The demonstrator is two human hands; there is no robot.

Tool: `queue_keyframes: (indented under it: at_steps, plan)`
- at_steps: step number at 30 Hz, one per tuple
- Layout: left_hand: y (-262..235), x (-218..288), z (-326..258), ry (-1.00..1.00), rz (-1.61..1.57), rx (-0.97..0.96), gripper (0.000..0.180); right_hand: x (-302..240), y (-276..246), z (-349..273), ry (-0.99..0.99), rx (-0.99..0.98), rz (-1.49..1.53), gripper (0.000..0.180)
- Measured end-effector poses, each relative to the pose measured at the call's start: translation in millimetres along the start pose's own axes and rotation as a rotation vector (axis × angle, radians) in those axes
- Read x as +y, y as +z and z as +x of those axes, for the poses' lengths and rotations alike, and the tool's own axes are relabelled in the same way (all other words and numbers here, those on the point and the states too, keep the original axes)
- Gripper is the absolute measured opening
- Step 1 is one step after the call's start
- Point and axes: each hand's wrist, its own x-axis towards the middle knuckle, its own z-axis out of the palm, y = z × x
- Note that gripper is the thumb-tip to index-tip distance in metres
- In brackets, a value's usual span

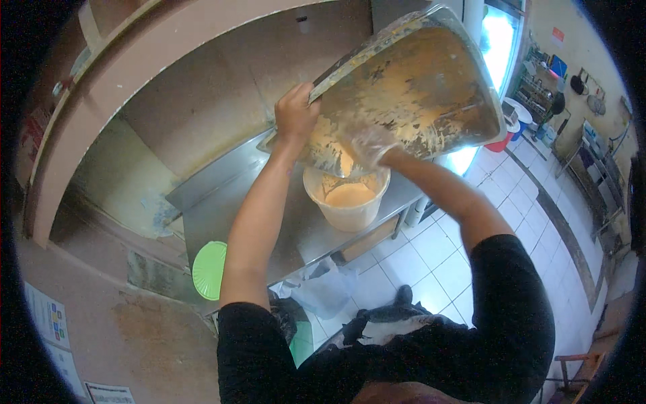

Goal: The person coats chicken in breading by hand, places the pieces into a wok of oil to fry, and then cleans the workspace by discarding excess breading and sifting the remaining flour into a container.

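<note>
A large rectangular tub [441, 81] is tilted above the table, its inside smeared with a thick orange batter. My bare left hand [296, 118] grips the tub's rim at its left side. Inside the tub, near its low corner, my right hand [371, 143] wears a clear plastic glove and touches the coated wall; motion blurs its fingers. Right under that corner stands a white bucket [350, 217], upright and partly filled with smooth orange batter [350, 195]. Some batter hangs at the tub's lower edge over the bucket.
The bucket stands on a stainless steel table [219, 202] against a wall. A light green round lid [210, 271] lies left of my left forearm. A clear plastic bag [326, 293] hangs at the table's front. A lit glass-door cooler [496, 50] stands beyond the tub, over white floor tiles [437, 269].
</note>
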Motion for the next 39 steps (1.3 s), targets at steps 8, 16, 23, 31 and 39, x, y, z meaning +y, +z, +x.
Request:
queue_keyframes:
  at_steps: [8, 16, 23, 31, 39]
  plan:
    - [-3, 4, -7, -0.018, 0.071, -0.041, 0.014, -37, 65, 9, 0.126, -0.411, 0.177, 0.039]
    - [19, 12, -11, 0.060, 0.055, 0.041, 0.019, -44, 63, -30, -0.162, -0.638, 0.323, 0.033]
    - [-7, 21, 6, 0.116, 0.229, -0.049, 0.022, -20, -133, -165, 0.374, 0.900, 0.484, 0.017]
    - [79, 132, 122, 0.630, 0.181, -0.383, 0.023, 97, -176, -288, 0.927, 0.780, 1.088, 0.059]
    - [249, 330, 93, 0.793, -0.008, -0.686, 0.028, 120, -88, -599, 1.182, 0.425, 0.808, 0.031]
